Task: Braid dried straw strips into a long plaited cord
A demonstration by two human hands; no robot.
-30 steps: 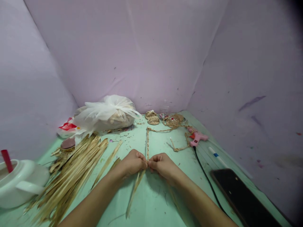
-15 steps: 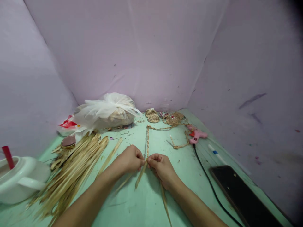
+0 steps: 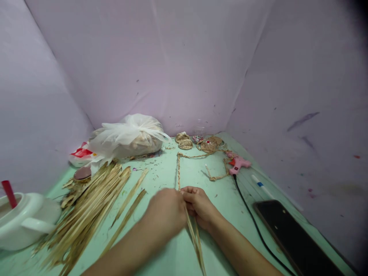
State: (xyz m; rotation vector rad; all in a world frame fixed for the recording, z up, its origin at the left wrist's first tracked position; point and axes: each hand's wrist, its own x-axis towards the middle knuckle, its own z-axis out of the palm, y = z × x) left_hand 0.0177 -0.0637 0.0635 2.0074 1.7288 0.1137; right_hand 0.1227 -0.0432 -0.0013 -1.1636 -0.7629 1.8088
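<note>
A thin braid (image 3: pixel 178 172) of dried plant strips runs toward me down the middle of the table, and both hands are at its near end. My right hand (image 3: pixel 200 207) is closed, thumb and forefinger pinching the braid end. Loose strips (image 3: pixel 195 241) hang from there toward the table's near side. My left hand (image 3: pixel 168 211) is just left of it, back turned up and blurred, so its fingers are hidden. Two separate dried strips (image 3: pixel 130 194) lie left of the left hand, beside a pile of dried strips (image 3: pixel 89 211).
Left stands a white pot (image 3: pixel 24 226) with a red stick. Behind are a white plastic bag (image 3: pixel 129 134) and coiled braided pieces (image 3: pixel 185 143). A pink glue gun (image 3: pixel 240 163), its black cable (image 3: pixel 253 220), a pen (image 3: pixel 261 185) and a phone (image 3: pixel 290 234) lie right.
My left hand has swung rightward over the braid's end, and the loose strips there have shifted to the right. A strip beside my left forearm is now uncovered. My right hand stays nearly in place.
</note>
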